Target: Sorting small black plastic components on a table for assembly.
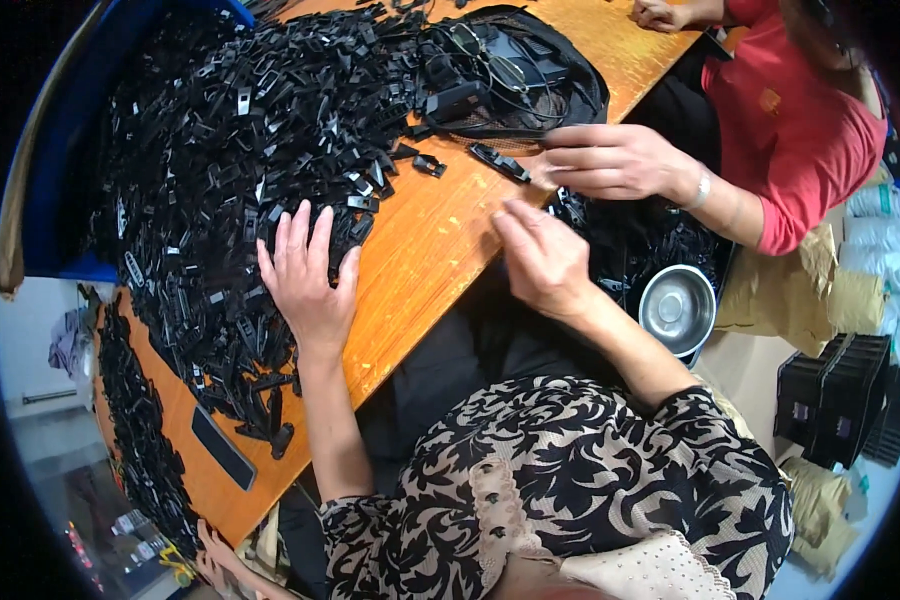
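A big heap of small black plastic parts point(240, 150) covers much of the wooden table point(410, 270). My left hand point(310, 275) lies on the heap's near right edge, fingers spread, holding nothing that shows. My right hand point(548, 260) hovers by the table's front edge, thumb and fingers pressed together; whatever may be between them is hidden. Just beyond it, a co-worker's hand point(620, 162) reaches in from the right, slightly blurred. Close to those fingertips lies a longer black plastic piece point(500, 162). A smaller black part point(429, 165) sits to its left.
A black mesh bag point(590, 85) holding cables stands at the back. Farther left is a blue bin point(45, 200). A dark phone point(223, 447) lies near the left table edge, and another person's hand point(213, 548) rests below. At right are a metal bowl point(677, 310) and black crates point(832, 395).
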